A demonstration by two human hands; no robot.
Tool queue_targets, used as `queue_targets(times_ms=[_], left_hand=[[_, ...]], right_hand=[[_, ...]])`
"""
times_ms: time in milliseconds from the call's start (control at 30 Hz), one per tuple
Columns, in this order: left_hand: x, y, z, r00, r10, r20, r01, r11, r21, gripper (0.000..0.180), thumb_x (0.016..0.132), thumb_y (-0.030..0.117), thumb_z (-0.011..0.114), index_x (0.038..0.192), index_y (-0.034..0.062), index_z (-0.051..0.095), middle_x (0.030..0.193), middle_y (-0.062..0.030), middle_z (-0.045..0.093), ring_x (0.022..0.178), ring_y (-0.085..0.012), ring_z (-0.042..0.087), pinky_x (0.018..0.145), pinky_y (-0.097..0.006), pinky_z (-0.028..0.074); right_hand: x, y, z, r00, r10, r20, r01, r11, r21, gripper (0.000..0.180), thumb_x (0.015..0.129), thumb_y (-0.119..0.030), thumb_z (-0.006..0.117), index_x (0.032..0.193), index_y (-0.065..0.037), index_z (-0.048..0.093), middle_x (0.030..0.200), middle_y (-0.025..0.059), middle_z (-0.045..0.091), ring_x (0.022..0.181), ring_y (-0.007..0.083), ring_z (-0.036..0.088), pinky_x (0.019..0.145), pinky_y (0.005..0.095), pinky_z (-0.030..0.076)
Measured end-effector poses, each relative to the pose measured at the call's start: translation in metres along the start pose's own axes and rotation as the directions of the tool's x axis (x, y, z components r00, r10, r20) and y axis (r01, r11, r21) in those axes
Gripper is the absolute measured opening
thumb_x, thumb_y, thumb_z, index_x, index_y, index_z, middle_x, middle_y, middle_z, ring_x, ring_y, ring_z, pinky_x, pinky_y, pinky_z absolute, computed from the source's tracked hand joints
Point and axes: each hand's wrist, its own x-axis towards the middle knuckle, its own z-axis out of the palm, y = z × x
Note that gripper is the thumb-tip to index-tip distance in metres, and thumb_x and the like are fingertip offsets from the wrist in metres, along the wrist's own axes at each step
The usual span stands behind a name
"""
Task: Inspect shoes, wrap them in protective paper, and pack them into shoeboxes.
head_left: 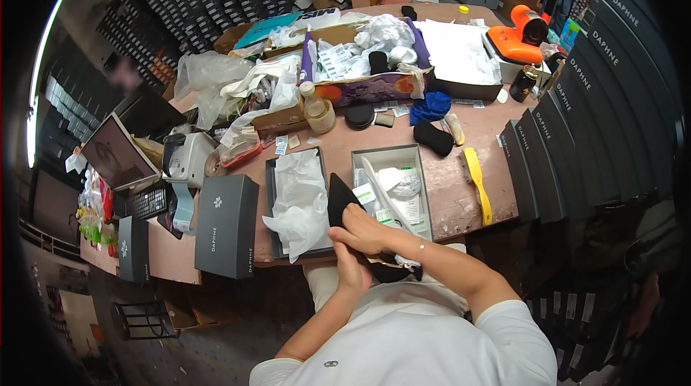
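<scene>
A black pointed-toe shoe (338, 202) is held in front of my body, its toe pointing up and away, over the gap between two open boxes. My right hand (366, 231) lies across the top of the shoe, with its fingers curled against the upper. From below and left, my left hand (351, 267) grips the side, its fingers partly hidden. The strapped heel end shows beneath my right wrist. Left of the shoe stands an open dark shoebox (271, 195) with crumpled white tissue paper (299, 195). To the right, a grey shoebox (425, 192) contains paper, labels and white packing pieces.
A yellow-handled brush (476, 188) lies at right, near tall stacks of dark shoeboxes (568, 127). A closed dark box (225, 224), label printer (188, 157) and laptop (121, 152) stand at left. Behind are a glue jar (319, 114), black sponge (433, 139) and blue cloth (430, 108).
</scene>
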Motion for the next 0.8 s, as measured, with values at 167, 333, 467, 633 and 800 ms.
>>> queue_targets(times_ms=[167,333,467,633,800], left_hand=[[0.005,0.037,0.006,0.985,-0.135,0.104,0.136,0.991,-0.004,0.086,0.091,0.07,0.026,0.147,0.0063,0.02,0.151,-0.0103,0.026,0.139,-0.0236,0.025,0.113,-0.039,0.022],[0.053,0.064,-0.034,0.968,-0.156,0.198,0.173,0.983,-0.069,0.046,0.098,0.043,0.046,0.132,0.0136,0.039,0.11,-0.0121,0.058,0.094,-0.0213,0.062,0.076,-0.036,0.057],[0.072,0.049,-0.032,0.98,-0.157,0.119,0.136,0.977,0.167,0.04,0.097,0.024,0.052,0.133,0.0129,0.039,0.098,-0.0093,0.058,0.09,-0.0195,0.061,0.073,-0.036,0.055],[0.053,0.069,-0.023,0.992,-0.083,0.091,0.06,0.971,0.23,0.049,0.096,0.023,0.053,0.14,0.0126,0.033,0.105,-0.01,0.056,0.093,-0.0189,0.059,0.078,-0.034,0.053],[0.026,0.046,-0.032,0.995,-0.017,0.1,0.009,0.997,0.075,0.051,0.096,0.024,0.052,0.142,0.0079,0.034,0.115,-0.0099,0.057,0.099,-0.0209,0.06,0.085,-0.034,0.051]], right_hand=[[0.026,0.022,0.023,0.937,-0.287,-0.197,0.274,0.958,-0.09,0.036,0.097,-0.031,0.041,0.085,-0.003,0.06,0.077,0.0263,0.053,0.071,0.0433,0.047,0.066,0.0476,0.036],[-0.014,-0.023,0.025,0.998,-0.053,-0.019,0.053,0.998,-0.014,0.06,0.093,-0.045,0.048,0.096,0.014,0.057,0.09,0.0331,0.055,0.085,0.0471,0.05,0.078,0.0496,0.04],[-0.014,-0.013,0.054,0.984,0.05,-0.17,-0.027,0.991,0.133,0.066,0.094,-0.047,0.045,0.104,0.018,0.054,0.103,0.0364,0.053,0.092,0.0474,0.051,0.086,0.0484,0.039],[-0.008,-0.019,0.058,0.969,-0.008,-0.248,0.051,0.985,0.166,0.066,0.095,-0.047,0.042,0.103,0.017,0.054,0.098,0.0366,0.055,0.091,0.0478,0.051,0.084,0.0488,0.038],[-0.023,-0.025,0.049,0.987,0.104,0.121,-0.117,0.988,0.101,0.058,0.096,-0.045,0.043,0.102,0.013,0.05,0.094,0.0334,0.048,0.086,0.0453,0.046,0.087,0.0476,0.037]])
